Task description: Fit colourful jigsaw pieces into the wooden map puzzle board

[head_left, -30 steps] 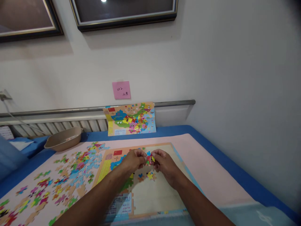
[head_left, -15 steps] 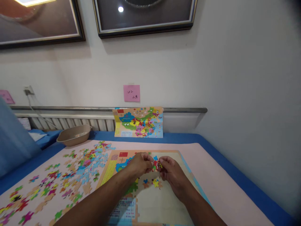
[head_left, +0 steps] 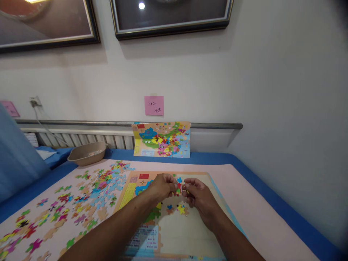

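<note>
Currently, left hand: thumb and fingers pinch a red puzzle piece at its left side, over the puzzle board.
Right hand: fingertips pinch a small yellow-marked piece, mostly hidden; whether it interlocks with the red one cannot be told.
Loose pieces: a yellow piece and a blue-and-tan piece lie on the board, nearer the person.
Tab hazard: forcing misaligned tabs could crease them.
Drop hazard: a slackened pinch could release either piece.
Wrist hazard: low wrists could nudge the loose pieces.
</note>
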A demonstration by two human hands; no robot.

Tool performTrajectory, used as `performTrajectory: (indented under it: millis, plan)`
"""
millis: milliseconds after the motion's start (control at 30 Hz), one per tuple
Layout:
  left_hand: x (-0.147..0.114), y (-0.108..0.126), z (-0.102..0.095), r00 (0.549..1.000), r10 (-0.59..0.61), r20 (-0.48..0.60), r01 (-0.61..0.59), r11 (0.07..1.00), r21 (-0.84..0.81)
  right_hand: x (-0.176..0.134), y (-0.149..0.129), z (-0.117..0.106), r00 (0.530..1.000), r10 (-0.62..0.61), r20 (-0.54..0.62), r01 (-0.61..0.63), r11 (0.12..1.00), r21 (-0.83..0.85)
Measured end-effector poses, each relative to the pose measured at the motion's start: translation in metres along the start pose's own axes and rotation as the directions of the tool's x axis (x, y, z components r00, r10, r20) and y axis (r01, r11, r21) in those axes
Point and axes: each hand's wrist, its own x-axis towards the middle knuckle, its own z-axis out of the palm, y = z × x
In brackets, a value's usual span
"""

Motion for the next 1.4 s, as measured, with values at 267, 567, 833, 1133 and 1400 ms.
performTrajectory:
  millis: [267, 567, 833, 1133, 1400]
  plan:
    - [-0.006, 0.007, 0.0, 1.0, 0.011, 0.003, -0.011, 1.0, -0.018, 0.001, 0.0, -0.001, 1.0, -0.024, 0.001, 0.024, 0.999, -0.039]
    - [-0.001, 0.0, -0.003, 1.0, 0.013, 0.005, -0.013, 1.0, -0.026, 0.002, 0.001, -0.001, 1.0, -0.012, 0.004, 0.012, 1.0, -0.025]
    - [0.001, -0.001, -0.005, 1.0, 0.011, -0.001, -0.011, 1.0, -0.026, 0.002, 0.002, -0.001, 1.0, 0.005, 0.02, -0.004, 1.0, -0.007]
    - [0.001, -0.004, -0.006, 1.0, 0.025, -0.007, -0.026, 0.999, -0.043, -0.004, -0.003, 0.001, 0.999, 0.028, 0.034, -0.03, 0.999, 0.041]
    - [0.004, -0.004, -0.006, 0.999, 0.036, -0.005, -0.036, 0.997, -0.069, -0.004, -0.003, 0.002, 0.999, 0.045, 0.024, -0.046, 0.998, 0.044]
